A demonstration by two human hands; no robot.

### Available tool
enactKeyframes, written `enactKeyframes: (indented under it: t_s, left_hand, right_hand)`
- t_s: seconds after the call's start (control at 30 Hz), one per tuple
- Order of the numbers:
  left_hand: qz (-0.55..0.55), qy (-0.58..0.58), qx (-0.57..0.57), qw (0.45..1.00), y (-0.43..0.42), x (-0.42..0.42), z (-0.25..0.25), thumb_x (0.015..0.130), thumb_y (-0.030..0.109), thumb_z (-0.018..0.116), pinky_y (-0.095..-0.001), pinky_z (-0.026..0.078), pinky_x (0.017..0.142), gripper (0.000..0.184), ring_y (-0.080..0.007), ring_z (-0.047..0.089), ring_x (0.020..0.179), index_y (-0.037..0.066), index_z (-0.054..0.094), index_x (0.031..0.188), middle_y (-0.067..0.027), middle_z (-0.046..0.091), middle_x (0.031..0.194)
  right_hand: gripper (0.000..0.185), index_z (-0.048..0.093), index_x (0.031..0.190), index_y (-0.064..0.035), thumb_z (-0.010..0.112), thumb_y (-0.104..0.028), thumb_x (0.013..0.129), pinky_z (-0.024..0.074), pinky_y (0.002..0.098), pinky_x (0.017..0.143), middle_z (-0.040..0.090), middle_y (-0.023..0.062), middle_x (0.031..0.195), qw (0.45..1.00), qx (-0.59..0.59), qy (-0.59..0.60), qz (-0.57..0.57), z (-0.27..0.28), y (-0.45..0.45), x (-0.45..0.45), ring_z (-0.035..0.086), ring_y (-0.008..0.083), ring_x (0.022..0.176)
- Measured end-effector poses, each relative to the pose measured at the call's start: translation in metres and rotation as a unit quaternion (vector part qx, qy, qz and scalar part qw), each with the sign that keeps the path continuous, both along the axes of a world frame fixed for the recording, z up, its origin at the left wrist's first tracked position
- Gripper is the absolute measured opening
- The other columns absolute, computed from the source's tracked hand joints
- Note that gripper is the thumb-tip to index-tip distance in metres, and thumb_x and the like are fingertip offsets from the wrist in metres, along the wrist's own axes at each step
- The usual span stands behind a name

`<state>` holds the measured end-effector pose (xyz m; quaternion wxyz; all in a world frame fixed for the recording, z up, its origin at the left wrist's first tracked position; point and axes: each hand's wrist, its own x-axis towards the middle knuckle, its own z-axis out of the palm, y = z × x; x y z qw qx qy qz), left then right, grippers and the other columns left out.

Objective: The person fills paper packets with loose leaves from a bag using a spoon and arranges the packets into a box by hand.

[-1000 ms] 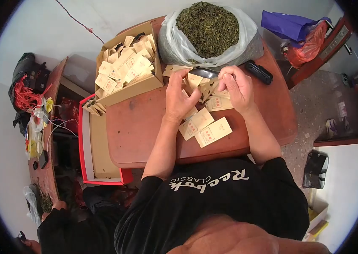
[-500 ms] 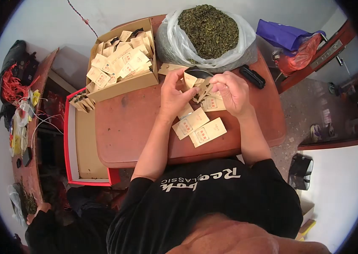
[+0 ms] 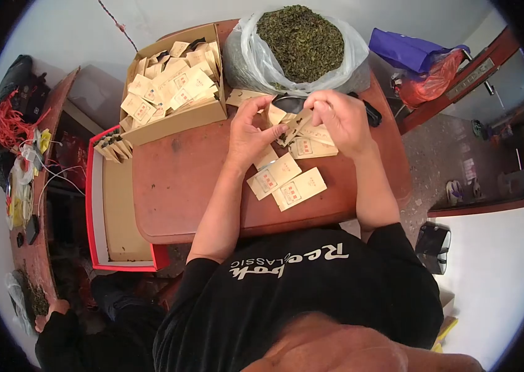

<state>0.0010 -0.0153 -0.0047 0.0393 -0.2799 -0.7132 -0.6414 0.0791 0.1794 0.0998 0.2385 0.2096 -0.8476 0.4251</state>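
Observation:
My right hand (image 3: 341, 124) pinches a small tan paper packet (image 3: 300, 123), held tilted above the table. At its lower end, the thumb of my left hand (image 3: 251, 131) presses on the packet, with the index finger curved away and the other fingers partly hidden. Dark leaf bits show by the packet's edge. Beneath and in front of my hands lie several printed paper packets (image 3: 299, 188), some overlapping. Just beyond my fingers sits a dark shiny bowl or scoop (image 3: 289, 103), partly covered. Behind it stands a clear plastic bag (image 3: 243, 56) full of dried green leaves (image 3: 302, 43).
A cardboard box (image 3: 178, 119) heaped with packets stands at the back left of the red-brown table (image 3: 194, 186). Beside it is a red-rimmed tray (image 3: 96, 211) with several packets. A black object (image 3: 372, 114) lies right. Another person's hand (image 3: 53, 312) shows at lower left.
The view has shifted slightly, moving the scene left. The packet in my hands has tipped lower and flatter, and my right hand has turned a little.

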Motion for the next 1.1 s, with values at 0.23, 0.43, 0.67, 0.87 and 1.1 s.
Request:
enactKeyframes:
  t_s: [0.23,0.43,0.67,0.87,1.1]
  left_hand:
    - [0.0,-0.063,0.053,0.997,0.003,0.0,0.001,0.068,0.007,0.087,-0.0321,0.049,0.092,0.058,-0.019,0.06,0.105,0.006,0.064,0.121,-0.0049,0.063,0.113]
    - [-0.036,-0.083,0.055,0.994,0.002,-0.001,-0.001,0.072,0.003,0.082,-0.032,0.047,0.097,0.055,-0.0192,0.058,0.109,0.003,0.062,0.122,-0.0062,0.06,0.115]
    - [-0.017,-0.082,0.052,0.995,0.001,0.006,0.009,0.07,0.001,0.08,-0.0312,0.046,0.098,0.052,-0.0195,0.058,0.11,0.001,0.062,0.119,-0.0069,0.059,0.114]
    - [0.002,-0.052,0.03,0.998,0.0,0.0,0.003,0.07,0.004,0.08,-0.0318,0.047,0.096,0.052,-0.0201,0.058,0.107,0.002,0.062,0.119,-0.0076,0.059,0.111]
    - [0.021,-0.019,0.019,0.999,-0.001,-0.001,0.004,0.071,0.005,0.081,-0.0324,0.047,0.095,0.052,-0.0199,0.059,0.107,0.002,0.062,0.12,-0.0074,0.06,0.111]
  right_hand:
    - [0.021,0.063,0.096,-0.0012,0.052,-0.019,0.102,0.0442,0.0229,0.057,0.06,0.0006,0.068,0.988,-0.083,-0.113,0.068,0.0,0.01,-0.017,0.056,0.0067,0.062]
    - [0.019,0.065,0.102,-0.0005,0.052,-0.014,0.102,0.0492,0.0256,0.061,0.064,0.0052,0.072,1.0,0.019,0.005,0.018,0.006,0.003,-0.009,0.063,0.0112,0.064]
    - [0.018,0.066,0.103,-0.0038,0.052,-0.015,0.1,0.0504,0.0289,0.061,0.064,0.0065,0.071,0.999,0.012,0.039,-0.019,0.024,0.009,-0.011,0.065,0.0148,0.064]
    - [0.024,0.067,0.109,-0.0033,0.05,-0.018,0.102,0.0508,0.0273,0.062,0.065,0.0044,0.069,0.992,-0.038,0.064,-0.1,0.039,0.036,-0.08,0.063,0.012,0.064]
    - [0.023,0.065,0.114,-0.0057,0.052,-0.017,0.099,0.0539,0.037,0.071,0.071,0.0097,0.081,0.976,0.056,0.132,-0.165,0.031,0.044,-0.165,0.069,0.025,0.077]
